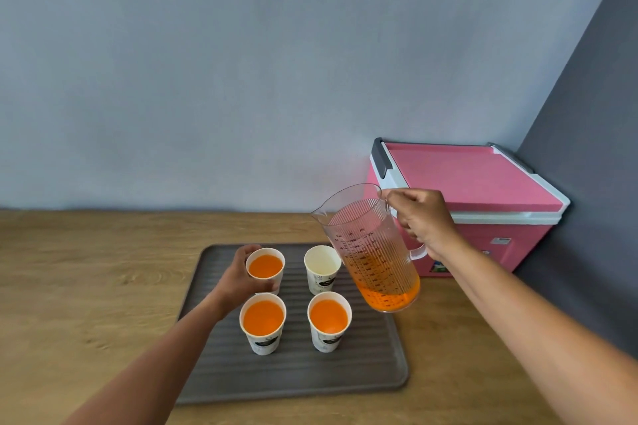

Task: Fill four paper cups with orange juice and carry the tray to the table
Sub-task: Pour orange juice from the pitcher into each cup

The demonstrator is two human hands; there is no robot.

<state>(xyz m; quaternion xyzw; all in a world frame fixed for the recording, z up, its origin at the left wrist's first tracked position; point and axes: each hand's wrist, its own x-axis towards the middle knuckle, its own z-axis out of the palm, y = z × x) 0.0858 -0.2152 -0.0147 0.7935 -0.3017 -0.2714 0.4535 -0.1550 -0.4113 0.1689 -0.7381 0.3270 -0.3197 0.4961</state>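
Four paper cups stand two by two on a grey ribbed tray [241, 376] near the bench's [86, 286] far edge. Three hold orange juice; the far right cup [322, 269] is empty. The left hand [241, 276] has its grip wrapped around the far left cup [266, 269]. The right hand [426, 221] is clamped on the handle of a clear measuring jug [371, 252], held above the tray's right edge, spout tilted toward the empty cup, juice low inside. A pink cooler box [483, 190] sits in the bench's far right corner.
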